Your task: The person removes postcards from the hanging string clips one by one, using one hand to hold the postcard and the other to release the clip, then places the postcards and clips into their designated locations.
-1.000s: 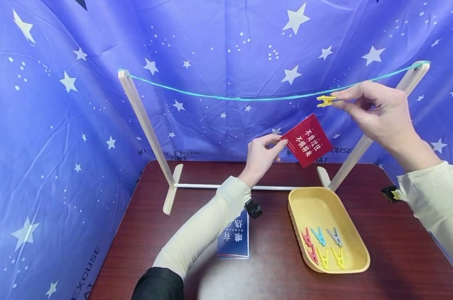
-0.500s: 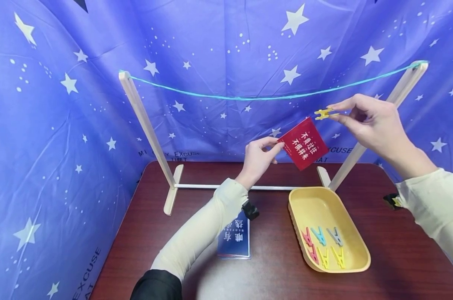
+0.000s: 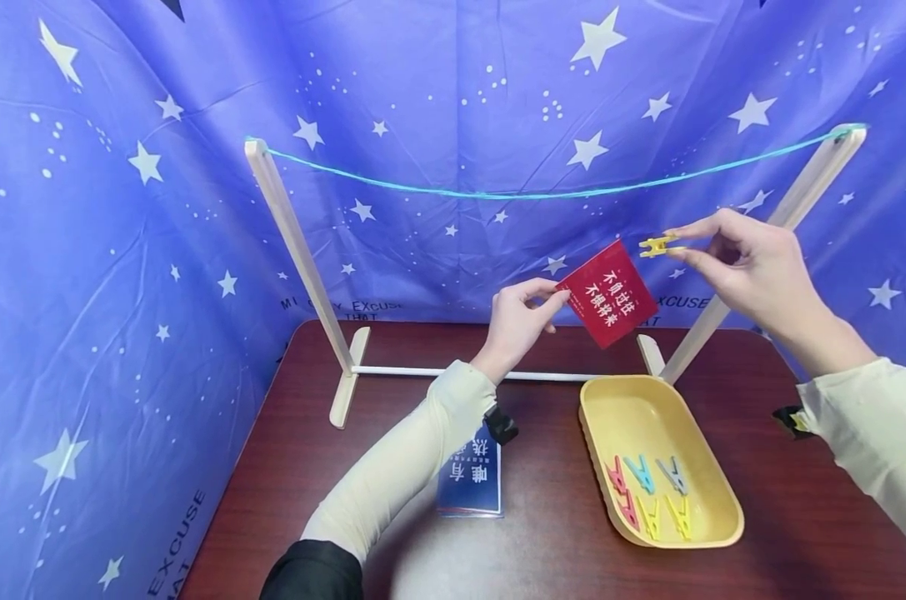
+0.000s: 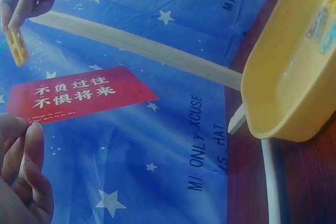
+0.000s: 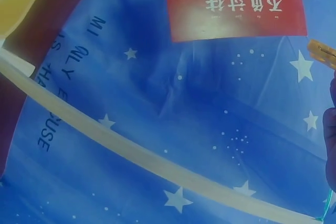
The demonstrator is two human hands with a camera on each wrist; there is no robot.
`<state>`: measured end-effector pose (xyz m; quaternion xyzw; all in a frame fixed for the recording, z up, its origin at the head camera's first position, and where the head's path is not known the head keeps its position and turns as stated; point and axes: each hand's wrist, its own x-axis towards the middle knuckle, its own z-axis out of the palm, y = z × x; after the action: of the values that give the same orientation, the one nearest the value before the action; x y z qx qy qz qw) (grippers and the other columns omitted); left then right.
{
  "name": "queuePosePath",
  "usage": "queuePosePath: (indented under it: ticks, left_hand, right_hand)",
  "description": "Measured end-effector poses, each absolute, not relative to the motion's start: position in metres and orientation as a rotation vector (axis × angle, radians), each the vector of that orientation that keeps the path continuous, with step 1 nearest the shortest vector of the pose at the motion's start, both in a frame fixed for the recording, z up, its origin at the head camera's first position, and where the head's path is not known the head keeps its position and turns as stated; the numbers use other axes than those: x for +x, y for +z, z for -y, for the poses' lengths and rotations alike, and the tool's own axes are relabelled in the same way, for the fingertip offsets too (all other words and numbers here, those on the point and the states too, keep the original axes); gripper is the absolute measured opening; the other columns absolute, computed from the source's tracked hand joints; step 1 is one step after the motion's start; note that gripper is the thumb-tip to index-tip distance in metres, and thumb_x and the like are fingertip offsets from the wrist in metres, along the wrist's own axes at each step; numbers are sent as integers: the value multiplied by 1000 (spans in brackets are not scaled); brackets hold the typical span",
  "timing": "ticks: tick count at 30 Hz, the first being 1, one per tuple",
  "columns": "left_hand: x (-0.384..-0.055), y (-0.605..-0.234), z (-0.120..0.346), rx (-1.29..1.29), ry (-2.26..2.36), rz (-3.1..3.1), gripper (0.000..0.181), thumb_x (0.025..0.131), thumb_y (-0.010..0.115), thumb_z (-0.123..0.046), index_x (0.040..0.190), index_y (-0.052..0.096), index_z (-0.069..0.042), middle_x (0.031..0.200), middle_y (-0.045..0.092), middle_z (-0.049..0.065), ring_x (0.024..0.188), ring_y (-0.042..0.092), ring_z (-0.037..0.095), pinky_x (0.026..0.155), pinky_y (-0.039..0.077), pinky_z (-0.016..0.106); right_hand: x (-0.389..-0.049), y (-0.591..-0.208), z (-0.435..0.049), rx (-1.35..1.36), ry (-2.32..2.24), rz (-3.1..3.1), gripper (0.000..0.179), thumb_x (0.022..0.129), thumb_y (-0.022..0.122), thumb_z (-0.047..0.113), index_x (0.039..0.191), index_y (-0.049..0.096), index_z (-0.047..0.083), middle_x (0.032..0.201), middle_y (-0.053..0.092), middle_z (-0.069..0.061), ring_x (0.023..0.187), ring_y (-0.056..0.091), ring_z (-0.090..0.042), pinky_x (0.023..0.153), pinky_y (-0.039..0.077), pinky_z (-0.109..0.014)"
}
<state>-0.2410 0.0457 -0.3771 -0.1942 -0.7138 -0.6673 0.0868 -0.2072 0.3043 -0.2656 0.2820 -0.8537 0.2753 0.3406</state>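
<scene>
Between thumb and fingers my left hand (image 3: 518, 321) pinches one corner of a red card (image 3: 610, 296) with white Chinese characters, which hangs tilted in the air below the turquoise string (image 3: 498, 196). My right hand (image 3: 753, 267) pinches a yellow clothespin (image 3: 655, 246) by its handle ends, its nose pointing left just beyond the card's upper right corner. In the left wrist view, the clothespin (image 4: 17, 47) stands a little apart from the card (image 4: 84, 94). The right wrist view shows the card's near edge and the clothespin (image 5: 321, 53) beside its corner.
The string sags between two wooden posts (image 3: 298, 254) joined by a white rod (image 3: 400, 372) at the base. A yellow tray (image 3: 625, 417) at the right holds several pink, yellow, blue and grey clothespins. Blue cards (image 3: 471, 487) lie stacked on the dark red table (image 3: 272, 500), partly under the left forearm.
My right hand has come down from the string with the clothespin, to beside the card's upper corner. The red card has lowered slightly with my left hand.
</scene>
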Motion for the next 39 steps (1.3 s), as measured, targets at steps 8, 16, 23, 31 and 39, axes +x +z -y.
queuePosePath:
  ticks: [8, 16, 23, 31, 39]
  left_hand:
    - [-240, -380, -44, -591, -1992, 2147, 17, 95, 78, -15, 109, 79, -4, 92, 78, 7, 57, 69, 29, 59, 58, 29]
    - [-238, -383, -41, -578, -1953, 2170, 16, 95, 77, -13, 107, 79, -3, 91, 78, 9, 51, 66, 19, 54, 50, 21]
    - [-239, -389, -40, -583, -1938, 2191, 15, 95, 77, -14, 105, 78, -3, 89, 77, 8, 53, 67, 19, 54, 48, 20]
    - [-238, -394, -35, -593, -1905, 2200, 14, 96, 76, -14, 105, 77, -4, 90, 77, 8, 57, 69, 26, 56, 49, 20]
    - [-237, -397, -31, -601, -1930, 2215, 15, 97, 75, -15, 106, 77, -3, 91, 78, 9, 57, 69, 26, 52, 45, 19]
  right_hand:
    - [-202, -272, -310, 699, 727, 2265, 34, 73, 84, -18, 101, 76, 0, 87, 62, 36, 52, 37, 3, 47, 27, -16]
    - [-196, -280, -315, 648, 698, 2337, 33, 77, 86, -11, 105, 76, 2, 67, 58, 13, 52, 37, 2, 46, 29, -21]
    - [-194, -289, -319, 608, 701, 2383, 34, 78, 85, -9, 107, 76, 5, 59, 53, 9, 49, 37, 1, 43, 29, -21]
    - [-194, -299, -323, 602, 700, 2391, 37, 77, 86, -8, 109, 76, 7, 58, 54, 9, 48, 37, 2, 44, 29, -20]
    - [-192, -309, -326, 562, 699, 2431, 38, 78, 87, -6, 112, 76, 9, 58, 51, 7, 50, 36, 1, 43, 28, -23]
